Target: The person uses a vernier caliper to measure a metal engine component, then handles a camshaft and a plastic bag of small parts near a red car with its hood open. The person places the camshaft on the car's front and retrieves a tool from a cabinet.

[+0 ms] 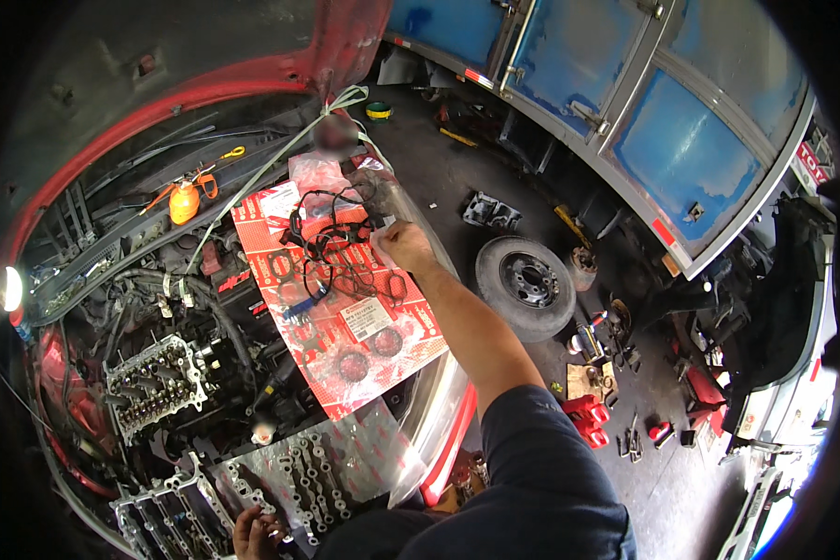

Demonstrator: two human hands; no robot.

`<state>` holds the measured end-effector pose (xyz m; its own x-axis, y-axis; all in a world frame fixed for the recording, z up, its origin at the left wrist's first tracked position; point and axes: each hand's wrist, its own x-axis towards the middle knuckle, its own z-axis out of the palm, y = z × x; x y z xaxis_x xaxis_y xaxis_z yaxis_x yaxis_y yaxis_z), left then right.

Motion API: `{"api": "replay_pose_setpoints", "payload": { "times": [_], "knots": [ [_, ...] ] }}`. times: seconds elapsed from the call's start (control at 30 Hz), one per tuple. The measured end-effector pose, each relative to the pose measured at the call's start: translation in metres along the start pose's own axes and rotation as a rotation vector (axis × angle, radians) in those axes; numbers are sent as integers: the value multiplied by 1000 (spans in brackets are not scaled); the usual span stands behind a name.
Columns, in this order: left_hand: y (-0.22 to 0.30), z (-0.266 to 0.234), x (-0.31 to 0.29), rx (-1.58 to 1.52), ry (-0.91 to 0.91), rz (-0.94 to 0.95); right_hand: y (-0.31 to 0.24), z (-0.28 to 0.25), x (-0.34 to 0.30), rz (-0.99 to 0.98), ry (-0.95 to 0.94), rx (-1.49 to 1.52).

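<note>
My right hand (408, 246) reaches out over a red-and-white printed gasket-set package (345, 331) lying across the car's front. Its fingers are pinched on a small pale piece (381, 245) that I cannot identify. Beside it, thin black gaskets (331, 233) lie tangled on the package, and two dark rings (386, 342) show lower down. At the lower edge, my left hand (255, 534) is curled beside bare metal bearing caps (243, 485); what it grips is hidden. More metal cap strips (313, 481) lie on a grey sheet (369, 448).
A cylinder head (159, 385) sits in the engine bay at left, with a metal frame (173, 518) below it. An orange bottle (185, 203) stands under the raised hood (205, 56). On the floor at right are a wheel (527, 287), tools and parts, beside a blue truck body (681, 140).
</note>
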<state>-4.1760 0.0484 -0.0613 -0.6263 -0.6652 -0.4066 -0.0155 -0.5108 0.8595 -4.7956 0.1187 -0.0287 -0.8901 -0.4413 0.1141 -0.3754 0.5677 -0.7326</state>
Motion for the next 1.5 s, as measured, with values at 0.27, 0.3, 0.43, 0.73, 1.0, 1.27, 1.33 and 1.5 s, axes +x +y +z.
{"api": "replay_pose_setpoints", "payload": {
  "times": [0.27,0.3,0.43,0.73,1.0,1.27,1.33,1.5],
  "knots": [
    [1,1,-7,15,56,-66,9,9,12,109,193,-396],
    [1,0,-8,3,56,-54,11,4,15,143,113,-360],
    [1,-6,-9,-56,44,-9,14,-14,20,103,107,-208],
    [-3,-7,-4,-56,73,-63,1,-12,16,127,107,-403],
    [-3,-10,3,-145,111,-19,-50,-34,50,-184,231,139],
    [1,-7,8,-84,164,38,-120,-20,55,-71,68,884],
    [3,-11,7,-90,94,30,-122,-14,57,-65,16,875],
    [3,-14,6,-90,99,32,-122,-13,60,-45,-179,1189]
  ]
}}
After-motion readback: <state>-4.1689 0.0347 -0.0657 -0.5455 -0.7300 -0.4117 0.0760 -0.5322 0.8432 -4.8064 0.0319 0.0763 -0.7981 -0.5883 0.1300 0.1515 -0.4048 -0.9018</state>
